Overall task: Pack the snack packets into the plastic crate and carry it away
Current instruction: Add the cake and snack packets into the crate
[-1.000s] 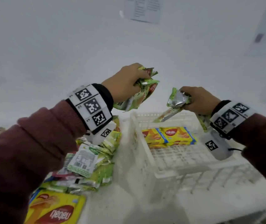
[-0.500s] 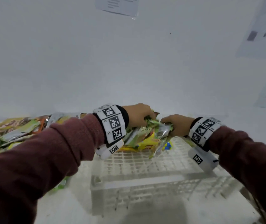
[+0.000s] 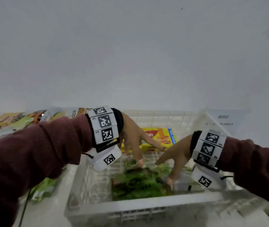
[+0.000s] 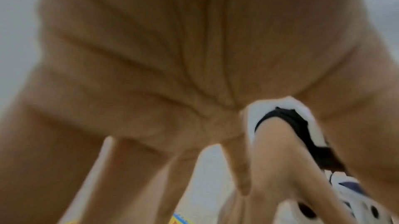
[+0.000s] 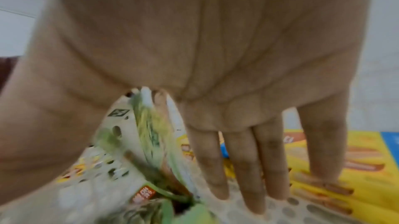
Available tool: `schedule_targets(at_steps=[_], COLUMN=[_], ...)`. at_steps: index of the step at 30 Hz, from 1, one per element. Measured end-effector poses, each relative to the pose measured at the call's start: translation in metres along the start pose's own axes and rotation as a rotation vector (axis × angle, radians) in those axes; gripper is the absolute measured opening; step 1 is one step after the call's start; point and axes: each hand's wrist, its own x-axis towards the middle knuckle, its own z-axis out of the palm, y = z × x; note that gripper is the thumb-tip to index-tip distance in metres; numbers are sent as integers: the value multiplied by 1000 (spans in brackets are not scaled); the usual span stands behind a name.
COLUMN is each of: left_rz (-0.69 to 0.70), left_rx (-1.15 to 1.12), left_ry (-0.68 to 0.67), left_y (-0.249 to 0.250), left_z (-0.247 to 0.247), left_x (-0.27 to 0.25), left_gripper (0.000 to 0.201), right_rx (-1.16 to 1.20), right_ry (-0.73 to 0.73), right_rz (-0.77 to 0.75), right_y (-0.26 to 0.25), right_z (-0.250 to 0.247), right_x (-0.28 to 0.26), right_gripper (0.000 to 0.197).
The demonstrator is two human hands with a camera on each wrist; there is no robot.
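A white plastic crate stands in front of me. Green snack packets lie blurred in its near half, and yellow wafer packs lie at its far end. My left hand hovers over the crate with fingers spread and straight, holding nothing. My right hand is beside it, fingers also straight and pointing down, just above the green packets. In the right wrist view the straight fingers hang over the green packets and a yellow wafer pack. The left wrist view shows an empty open palm.
More green and orange snack packets are heaped on the white surface left of the crate, partly behind my left sleeve. A white wall rises close behind. A paper sheet lies past the crate's right corner.
Both hands gripped bunches of green packets over the crate; now they have let go, the packets lie in the crate, and the fingers are spread.
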Motion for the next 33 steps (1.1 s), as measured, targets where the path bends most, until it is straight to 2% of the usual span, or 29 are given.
schedule_targets(at_steps=[2, 4, 7, 9, 11, 13, 15, 17, 19, 24, 26, 29, 33], left_rz=[-54, -116, -236, -267, -279, -284, -302, -318, -321, -309, -317, -318, -337], left_rx=[-6, -4, 25, 19, 25, 38, 41, 63, 76, 53, 72, 143, 186], left_ry=[60, 177, 308, 282, 214, 153, 117, 97, 82, 46, 63, 49, 54], left_y=[0, 1, 1, 0, 0, -2, -3, -5, -7, -10, -9, -10, -10], left_z=[-2, -6, -7, -1, 10, 22, 33, 39, 42, 42, 43, 44, 45], left_x=[1, 2, 6, 14, 26, 40, 52, 58, 61, 63, 63, 64, 65], left_gripper=[70, 65, 51, 44, 42, 43, 44, 51, 57, 55, 56, 62, 60], right_rx=[-80, -89, -34, -61, -77, -67, -94, -200, -294, -275, -261, -315, -457], right_ry=[-6, 63, 293, 425, 474, 417, 285, 219, 243, 369, 392, 396, 486], right_rz=[28, -37, -224, -327, -423, -526, -585, -602, -629, -716, -741, -682, -640], right_y=[1, 3, 8, 8, 3, -7, -19, -29, -35, -34, -32, -35, -43], right_z=[4, -1, -15, -21, -22, -16, -4, 7, 14, 16, 17, 24, 34], right_x=[2, 3, 10, 17, 24, 29, 35, 42, 46, 41, 38, 35, 32], right_gripper=[72, 61, 41, 33, 32, 35, 45, 57, 60, 44, 44, 56, 53])
